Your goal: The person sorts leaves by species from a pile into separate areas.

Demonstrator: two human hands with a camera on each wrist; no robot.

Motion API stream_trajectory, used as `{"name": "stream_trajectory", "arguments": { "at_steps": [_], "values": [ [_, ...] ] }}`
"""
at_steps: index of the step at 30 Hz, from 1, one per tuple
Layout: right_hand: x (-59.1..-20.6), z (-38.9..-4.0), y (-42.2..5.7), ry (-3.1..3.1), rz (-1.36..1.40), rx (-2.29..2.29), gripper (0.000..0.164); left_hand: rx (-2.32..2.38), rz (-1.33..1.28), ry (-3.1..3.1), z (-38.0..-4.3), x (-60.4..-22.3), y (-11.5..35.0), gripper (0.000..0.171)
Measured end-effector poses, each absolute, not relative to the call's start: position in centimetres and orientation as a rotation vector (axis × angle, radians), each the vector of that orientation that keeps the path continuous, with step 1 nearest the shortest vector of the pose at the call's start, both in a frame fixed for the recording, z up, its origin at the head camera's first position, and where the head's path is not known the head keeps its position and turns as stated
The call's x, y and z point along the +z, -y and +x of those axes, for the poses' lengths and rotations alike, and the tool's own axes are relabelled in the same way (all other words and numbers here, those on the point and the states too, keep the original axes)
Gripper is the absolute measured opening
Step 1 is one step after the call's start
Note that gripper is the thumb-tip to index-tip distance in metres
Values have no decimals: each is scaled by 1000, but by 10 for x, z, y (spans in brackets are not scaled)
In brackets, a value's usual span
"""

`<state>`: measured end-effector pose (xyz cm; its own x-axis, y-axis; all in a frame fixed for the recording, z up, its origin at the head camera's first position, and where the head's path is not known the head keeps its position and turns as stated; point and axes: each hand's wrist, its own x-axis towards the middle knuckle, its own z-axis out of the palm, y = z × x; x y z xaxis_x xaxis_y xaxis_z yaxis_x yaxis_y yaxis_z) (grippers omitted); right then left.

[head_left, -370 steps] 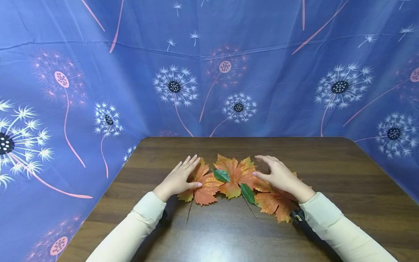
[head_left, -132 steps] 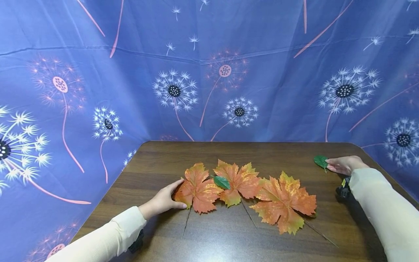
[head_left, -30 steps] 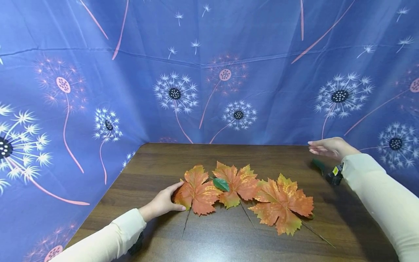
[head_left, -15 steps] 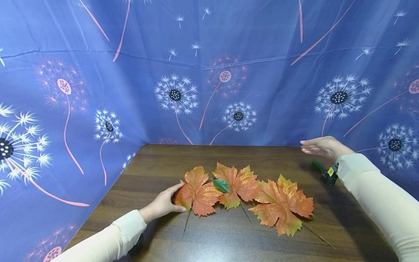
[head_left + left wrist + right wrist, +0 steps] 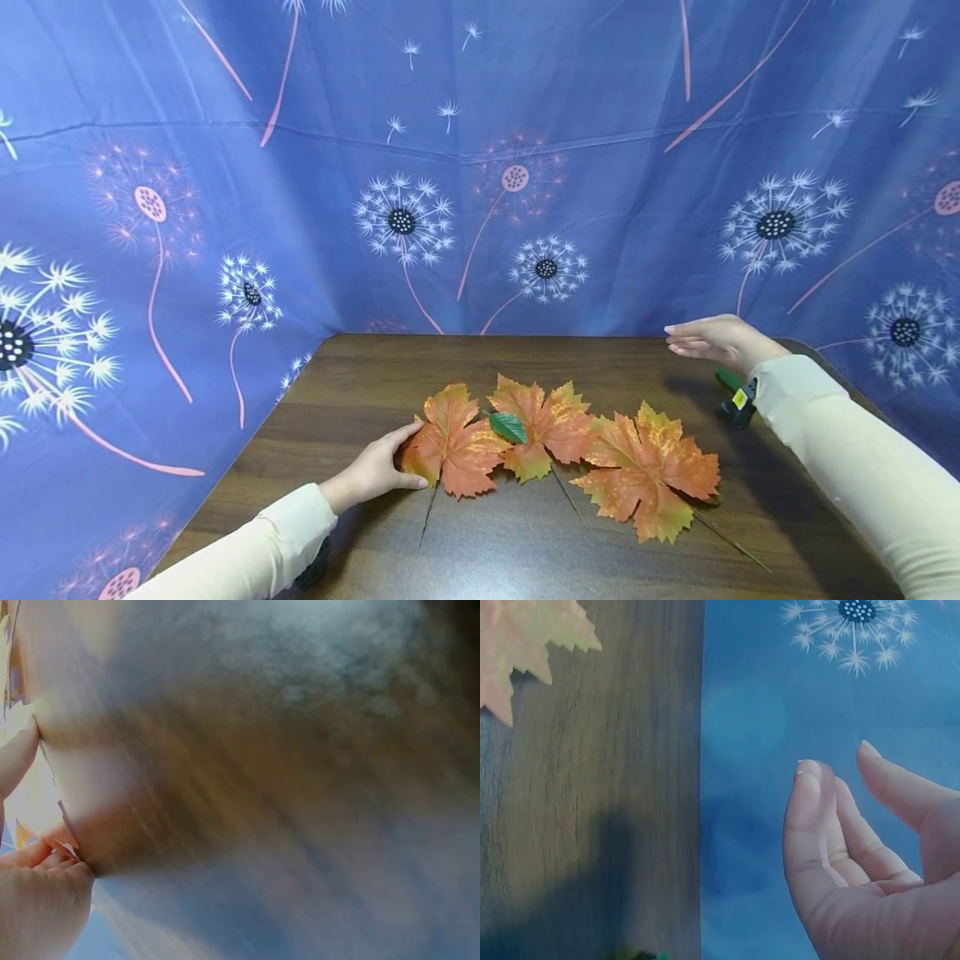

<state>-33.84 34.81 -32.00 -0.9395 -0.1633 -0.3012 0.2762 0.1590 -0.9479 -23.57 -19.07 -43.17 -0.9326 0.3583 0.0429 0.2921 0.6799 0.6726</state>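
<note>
Three orange-yellow artificial maple leaves lie in a row on the table: a left one (image 5: 457, 454), a middle one (image 5: 543, 425) and a right one (image 5: 652, 475). A small green leaf (image 5: 507, 427) lies over where the left and middle ones meet. My left hand (image 5: 375, 467) rests at the left maple leaf's outer edge, thumb and fingers spread apart and touching it. Off to the right, my right hand (image 5: 723, 340) hovers above the table with nothing in it, fingers together and slightly bent. Below its wrist another green leaf (image 5: 727, 379) is partly hidden by the wrist camera.
Thin dark stems (image 5: 731, 542) stick out from the maple leaves toward the near side of the brown wooden table (image 5: 420, 358). A blue cloth (image 5: 637, 208) with dandelion prints hangs behind and to the left.
The green leaf between the middle and right maple leaves was carried to the far right and let go. My right hand has since drifted left, away from it; my left hand stays still lately.
</note>
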Motion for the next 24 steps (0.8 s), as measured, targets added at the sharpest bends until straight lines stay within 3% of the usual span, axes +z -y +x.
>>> {"name": "stream_trajectory", "arguments": {
  "at_steps": [2, 4, 17, 24],
  "values": [
    [-321, -339, -345, -2098, 98, -1847, 22, 1097, 545, -2788, -235, -433, 191, 88],
    [-321, -339, -342, -2095, 86, -1847, 24, 1099, 550, -2787, -235, -433, 191, 87],
    [-322, -339, -320, -2149, -30, -1804, 11, 1079, 557, -2795, -237, -432, 191, 87],
    [-326, -338, -309, -2139, -39, -1801, 14, 1078, 563, -2794, -238, -432, 191, 87]
  ]
}}
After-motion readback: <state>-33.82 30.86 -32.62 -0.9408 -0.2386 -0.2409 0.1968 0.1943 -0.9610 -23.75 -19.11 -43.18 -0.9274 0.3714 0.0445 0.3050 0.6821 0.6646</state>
